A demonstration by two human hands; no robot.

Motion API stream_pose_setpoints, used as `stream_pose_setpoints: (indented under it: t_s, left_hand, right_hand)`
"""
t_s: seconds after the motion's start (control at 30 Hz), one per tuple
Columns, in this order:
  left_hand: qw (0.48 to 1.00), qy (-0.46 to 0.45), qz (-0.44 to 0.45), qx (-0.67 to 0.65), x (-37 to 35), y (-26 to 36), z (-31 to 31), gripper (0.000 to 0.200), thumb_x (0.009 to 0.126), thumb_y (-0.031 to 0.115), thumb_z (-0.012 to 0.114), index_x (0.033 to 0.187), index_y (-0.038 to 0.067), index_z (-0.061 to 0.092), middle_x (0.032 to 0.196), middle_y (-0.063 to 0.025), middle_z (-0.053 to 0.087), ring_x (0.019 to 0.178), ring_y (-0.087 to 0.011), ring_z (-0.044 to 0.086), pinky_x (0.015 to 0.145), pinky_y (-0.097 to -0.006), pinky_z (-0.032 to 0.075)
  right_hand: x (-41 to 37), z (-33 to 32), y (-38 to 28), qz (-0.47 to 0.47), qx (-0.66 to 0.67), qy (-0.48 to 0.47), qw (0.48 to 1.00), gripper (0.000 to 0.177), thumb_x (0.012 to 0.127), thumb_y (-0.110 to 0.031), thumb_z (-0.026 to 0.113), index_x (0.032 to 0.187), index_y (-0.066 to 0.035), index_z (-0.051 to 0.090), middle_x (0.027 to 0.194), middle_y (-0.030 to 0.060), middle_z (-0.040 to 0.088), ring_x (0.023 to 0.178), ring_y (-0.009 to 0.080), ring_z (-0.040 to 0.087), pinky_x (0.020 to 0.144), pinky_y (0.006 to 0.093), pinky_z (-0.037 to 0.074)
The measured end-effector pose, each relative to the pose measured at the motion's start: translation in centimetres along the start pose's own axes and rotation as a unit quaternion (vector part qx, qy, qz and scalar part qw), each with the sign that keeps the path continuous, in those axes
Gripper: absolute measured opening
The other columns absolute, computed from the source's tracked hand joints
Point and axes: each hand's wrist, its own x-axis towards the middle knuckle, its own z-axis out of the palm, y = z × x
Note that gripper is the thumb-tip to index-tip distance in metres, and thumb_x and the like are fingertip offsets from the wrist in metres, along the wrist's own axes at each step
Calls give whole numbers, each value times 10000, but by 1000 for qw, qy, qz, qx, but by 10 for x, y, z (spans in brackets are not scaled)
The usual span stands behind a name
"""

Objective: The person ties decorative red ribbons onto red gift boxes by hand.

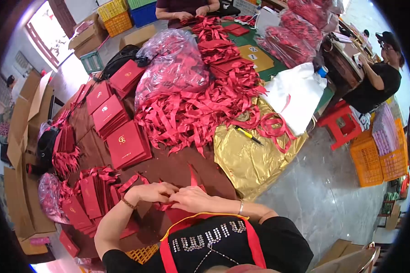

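Observation:
My left hand (158, 192) and my right hand (190, 199) meet close in front of my chest at the table's near edge. Both have their fingers bent and pinched together on red ribbon (193, 175), whose end sticks up beyond my right hand. Under them lies a red flat piece (176, 214), partly covered by my hands and apron, so I cannot make out its kind. Left of my left hand stand red folders with ribbons (92, 196). Further off are stacks of red folders with gold print (127, 143) and a large heap of loose red ribbons (182, 116).
A clear plastic bag of red ribbons (172, 63) sits behind the heap. Gold sheeting (241, 159) with a yellow pen (248, 135) and white sheeting (294, 93) lie to the right. A co-worker (189, 9) sits opposite; another person (380, 77) works at right.

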Motion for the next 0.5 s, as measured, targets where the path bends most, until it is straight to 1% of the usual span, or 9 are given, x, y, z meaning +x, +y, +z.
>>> stream_pose_setpoints:
  t_s: [0.03, 0.07, 0.13, 0.2, 0.27, 0.3, 0.37, 0.47, 0.5]
  left_hand:
    - [1000, 9, 15, 10, 2, -5, 2, 393, 817, 79, 532, 1200, -10, 531, 1340, -187, 452, 1249, -308, 401, 1026, -373, 330]
    - [1000, 9, 16, 11, 3, -5, 4, 393, 817, 79, 532, 1200, -10, 531, 1340, -187, 452, 1249, -308, 401, 1026, -373, 330]
    - [999, 23, 25, -34, 5, -4, 8, 371, 824, 66, 509, 1184, -14, 544, 1321, -189, 472, 1227, -319, 424, 1023, -373, 333]
    - [997, 31, 29, -57, 3, -2, 9, 361, 827, 60, 498, 1176, -17, 550, 1311, -191, 482, 1216, -324, 436, 1022, -374, 334]
    - [993, 72, 78, -47, -1, 4, 12, 189, 820, 29, 476, 954, -59, 576, 1233, -172, 541, 1126, -260, 514, 939, -319, 383]
    - [993, 70, 79, -47, -2, 2, 13, 189, 820, 29, 476, 954, -59, 576, 1233, -172, 541, 1126, -260, 514, 939, -319, 383]
    - [979, 41, 75, -184, -6, -6, 12, 162, 835, 58, 497, 920, -55, 576, 1136, -121, 582, 1023, -207, 545, 886, -295, 398]
    - [974, 10, 28, -223, -4, -23, 14, 148, 849, 102, 515, 890, -25, 579, 1046, -70, 581, 946, -157, 531, 845, -283, 399]
    - [974, 7, 29, -224, -3, -24, 15, 148, 849, 102, 515, 890, -25, 579, 1046, -70, 581, 946, -157, 531, 845, -283, 399]
  right_hand:
    - [1, -4, -3, -8, -10, 5, 1000, 206, 805, -240, 644, 881, -61, 576, 724, 145, 604, 712, 325, 610, 602, 452, 471]
    - [0, -4, -3, -8, -11, 5, 1000, 206, 805, -240, 644, 881, -61, 576, 724, 145, 604, 712, 325, 610, 602, 452, 471]
    - [-3, -1, 0, -15, -37, 18, 999, 204, 814, -267, 643, 888, -86, 588, 711, 113, 602, 694, 288, 602, 600, 411, 465]
    - [-5, 2, 3, -32, -26, 41, 998, 202, 816, -262, 641, 887, -84, 577, 708, 109, 598, 691, 289, 597, 602, 409, 457]
    - [-5, 4, 2, -33, -15, 55, 998, 207, 818, -266, 639, 905, -90, 572, 714, 107, 598, 693, 291, 594, 611, 413, 452]
    - [-6, 3, 1, -31, -16, 55, 998, 207, 818, -266, 639, 905, -90, 572, 714, 107, 598, 693, 291, 594, 611, 413, 452]
    - [-3, -1, 0, -13, -33, 13, 999, 225, 817, -273, 641, 930, -93, 567, 727, 108, 603, 696, 294, 594, 618, 417, 448]
    - [-2, -3, 0, -5, -23, 7, 1000, 249, 814, -278, 644, 967, -99, 563, 735, 115, 605, 693, 302, 593, 611, 426, 445]
    - [-1, -5, -2, -2, -23, 8, 1000, 249, 814, -278, 644, 967, -99, 563, 735, 115, 605, 693, 302, 593, 611, 426, 445]
